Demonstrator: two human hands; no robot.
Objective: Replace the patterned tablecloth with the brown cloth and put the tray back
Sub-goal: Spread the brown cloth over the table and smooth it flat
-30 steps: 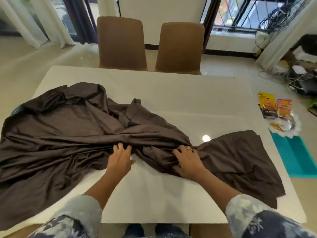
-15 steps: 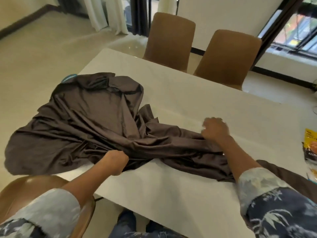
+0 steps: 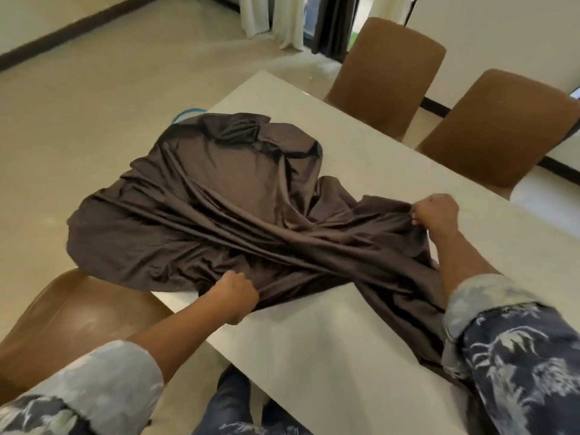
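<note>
A: In the head view, what do the two hands do?

B: Both hold the brown cloth [image 3: 238, 215]. The left hand [image 3: 235, 295] is closed like a fist. Its fingers are curled round a fold at the near edge of the white table [image 3: 361, 340]. The right hand [image 3: 436, 215] is also curled, and its fingers pinch a bunch of the fabric farther over the table.

A: And where does the cloth itself lie?

B: Between the two grips it is pulled into long tight folds. Beyond the left fingers it spreads wide and wrinkled and hangs over the table's left end. Below the right fingers it runs under the right forearm to the near edge.

A: What is near the fingers?

B: A near chair [image 3: 78, 309] stands just left of the left hand — a far chair [image 3: 386, 67] and a second far chair [image 3: 502, 127] stand beyond the right hand.
</note>
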